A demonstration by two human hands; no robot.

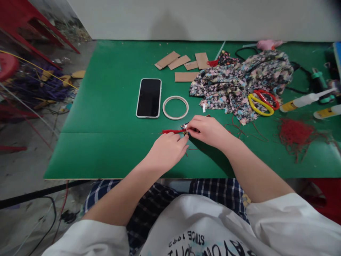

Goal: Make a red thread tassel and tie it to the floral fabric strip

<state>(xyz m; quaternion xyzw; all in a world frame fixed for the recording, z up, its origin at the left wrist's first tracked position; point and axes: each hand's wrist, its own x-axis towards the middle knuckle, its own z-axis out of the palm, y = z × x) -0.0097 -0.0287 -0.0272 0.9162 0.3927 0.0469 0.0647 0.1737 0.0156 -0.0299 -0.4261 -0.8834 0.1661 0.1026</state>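
Low over the green table, both hands meet at a small bundle. A red thread tassel [169,131] sticks out to the left past the fingers of my left hand [169,149], which is closed on it with the fingertips partly hidden. Pinched in my right hand [206,129] is a small dark floral fabric piece [183,126] at the tassel's right end. A tiny pale spot shows by the right fingertips; I cannot tell what it is. Just beyond the hands lies a roll of white tape [176,118], flat, beside a phone [149,97] with a dark screen.
Cardboard pieces [186,76] lie behind the tape. Rumpled floral cloth [239,78] spreads at back right, with red-and-yellow-handled scissors [261,107] on it. Further right are glue bottles [298,103], a green-and-black tool [319,83] and tangled red thread [297,133]. A wall [186,21] borders the table's back.
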